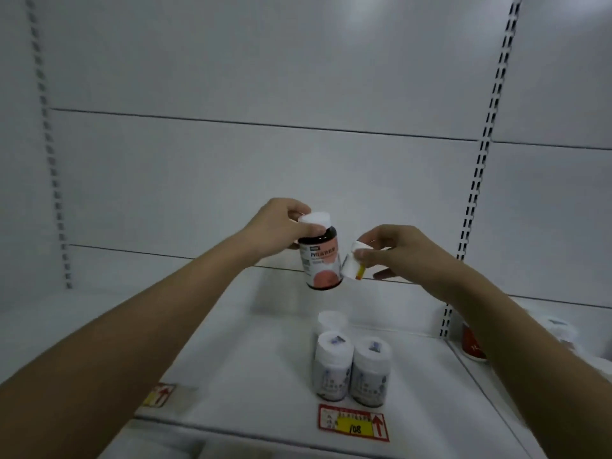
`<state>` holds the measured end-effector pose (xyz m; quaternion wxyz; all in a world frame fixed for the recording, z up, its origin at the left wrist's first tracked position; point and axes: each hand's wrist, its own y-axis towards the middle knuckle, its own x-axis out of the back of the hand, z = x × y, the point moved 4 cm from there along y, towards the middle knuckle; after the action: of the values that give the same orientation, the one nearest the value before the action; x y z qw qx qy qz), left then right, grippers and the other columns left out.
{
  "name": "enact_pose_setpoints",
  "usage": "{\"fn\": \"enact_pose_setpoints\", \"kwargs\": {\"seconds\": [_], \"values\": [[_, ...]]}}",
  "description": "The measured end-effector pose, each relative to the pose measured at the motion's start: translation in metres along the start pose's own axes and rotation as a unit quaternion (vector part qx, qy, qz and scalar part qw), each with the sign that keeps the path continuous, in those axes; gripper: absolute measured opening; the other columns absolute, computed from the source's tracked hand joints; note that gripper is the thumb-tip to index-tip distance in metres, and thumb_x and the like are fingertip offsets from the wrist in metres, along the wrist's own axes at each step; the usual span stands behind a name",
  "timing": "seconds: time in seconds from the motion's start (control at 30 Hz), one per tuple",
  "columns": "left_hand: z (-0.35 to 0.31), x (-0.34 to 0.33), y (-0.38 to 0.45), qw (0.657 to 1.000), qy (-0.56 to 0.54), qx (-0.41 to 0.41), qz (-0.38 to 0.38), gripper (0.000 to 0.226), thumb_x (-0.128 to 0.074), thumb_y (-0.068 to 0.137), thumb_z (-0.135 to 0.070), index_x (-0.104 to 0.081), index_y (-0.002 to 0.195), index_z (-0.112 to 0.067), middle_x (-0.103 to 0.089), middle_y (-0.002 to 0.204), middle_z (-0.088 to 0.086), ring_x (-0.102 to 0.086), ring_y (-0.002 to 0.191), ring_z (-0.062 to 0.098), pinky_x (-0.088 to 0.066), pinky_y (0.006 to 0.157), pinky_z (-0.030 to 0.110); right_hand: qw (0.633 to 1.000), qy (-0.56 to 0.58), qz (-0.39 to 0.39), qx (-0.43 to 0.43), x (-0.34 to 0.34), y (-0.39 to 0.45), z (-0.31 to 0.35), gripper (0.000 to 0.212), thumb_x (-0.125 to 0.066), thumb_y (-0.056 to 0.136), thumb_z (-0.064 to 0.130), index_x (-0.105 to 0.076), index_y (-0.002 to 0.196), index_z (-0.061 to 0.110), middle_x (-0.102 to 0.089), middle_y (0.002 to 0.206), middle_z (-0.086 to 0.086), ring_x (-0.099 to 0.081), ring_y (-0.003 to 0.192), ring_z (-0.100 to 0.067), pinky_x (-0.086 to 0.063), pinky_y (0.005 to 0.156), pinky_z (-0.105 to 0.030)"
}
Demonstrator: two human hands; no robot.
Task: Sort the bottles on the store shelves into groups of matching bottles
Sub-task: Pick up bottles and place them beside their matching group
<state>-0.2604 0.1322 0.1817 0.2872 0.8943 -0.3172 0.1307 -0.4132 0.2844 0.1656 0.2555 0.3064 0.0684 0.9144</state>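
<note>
Amber glass with a white cap and a pink label: that is the bottle our left hand holds by the neck, fingers curled round the cap, in the air above the shelf. Our right hand pinches a small white bottle with an orange mark, tilted and just touching the amber one's side. Neither matches the other, so we judge we are mid-sort, carrying two strays (each wanting its own group).

Taking the red price tag as our landmark: just behind it two white-lidded bottles stand side by side, touching, with a third white lid behind them. Far right of the tag, past the upright, a red container and other pale bottles show only in part.

Next, we reckon, each hand needs a spot by its own kind; the amber bottle has no visible match here. All lids are shut, so contents stay hidden.
</note>
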Motion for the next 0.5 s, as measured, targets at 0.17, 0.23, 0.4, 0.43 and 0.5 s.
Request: {"fn": "enact_pose_setpoints", "kwargs": {"seconds": [0.17, 0.23, 0.4, 0.43, 0.5], "values": [[-0.001, 0.048, -0.063, 0.997, 0.053, 0.027, -0.039, 0.039, -0.076, 0.082, -0.020, -0.063, 0.117, -0.008, -0.064, 0.115, 0.004, -0.066, 0.098, 0.018, -0.058, 0.082, 0.031, 0.998, 0.048, 0.027, 0.019, -0.047, -0.027, 0.030, 0.020, -0.070, 0.088, 0.018, -0.063, 0.106, 0.012, -0.073, 0.099, -0.009, -0.070, 0.093, -0.023, -0.059, 0.085, -0.041], [0.004, 0.066, -0.084, 0.995, 0.076, 0.041, -0.047, 0.049, -0.076, 0.082, -0.021, -0.060, 0.127, -0.008, -0.061, 0.123, 0.003, -0.064, 0.102, 0.017, -0.057, 0.078, 0.025, 0.998, 0.052, 0.032, 0.019, -0.067, -0.036, 0.033, 0.019, -0.069, 0.088, 0.017, -0.063, 0.106, 0.013, -0.072, 0.100, -0.009, -0.070, 0.093, -0.023, -0.059, 0.085, -0.041], [0.017, 0.103, -0.115, 0.991, 0.105, 0.069, -0.043, 0.051, -0.075, 0.083, -0.019, -0.058, 0.130, -0.010, -0.059, 0.126, 0.002, -0.063, 0.104, 0.019, -0.054, 0.080, 0.026, 0.997, 0.063, 0.040, 0.009, -0.115, -0.051, 0.034, 0.019, -0.066, 0.090, 0.019, -0.062, 0.108, 0.014, -0.068, 0.104, -0.007, -0.068, 0.095, -0.022, -0.060, 0.082, -0.039], [0.020, 0.108, -0.117, 0.991, 0.106, 0.069, -0.044, 0.045, -0.075, 0.083, -0.019, -0.061, 0.125, -0.012, -0.061, 0.123, 0.002, -0.063, 0.103, 0.018, -0.056, 0.082, 0.028, 0.998, 0.055, 0.036, 0.009, -0.125, -0.051, 0.032, 0.019, -0.065, 0.091, 0.020, -0.061, 0.109, 0.014, -0.067, 0.105, -0.006, -0.067, 0.095, -0.022, -0.060, 0.080, -0.038], [0.027, 0.116, -0.118, 0.990, 0.112, 0.072, -0.044, 0.036, -0.077, 0.081, -0.019, -0.065, 0.115, -0.015, -0.064, 0.117, 0.002, -0.065, 0.100, 0.018, -0.057, 0.087, 0.034, 1.000, 0.015, 0.017, 0.011, -0.145, -0.052, 0.023, 0.021, -0.064, 0.091, 0.025, -0.061, 0.110, 0.016, -0.064, 0.105, -0.003, -0.066, 0.093, -0.021, -0.060, 0.079, -0.038]]}}
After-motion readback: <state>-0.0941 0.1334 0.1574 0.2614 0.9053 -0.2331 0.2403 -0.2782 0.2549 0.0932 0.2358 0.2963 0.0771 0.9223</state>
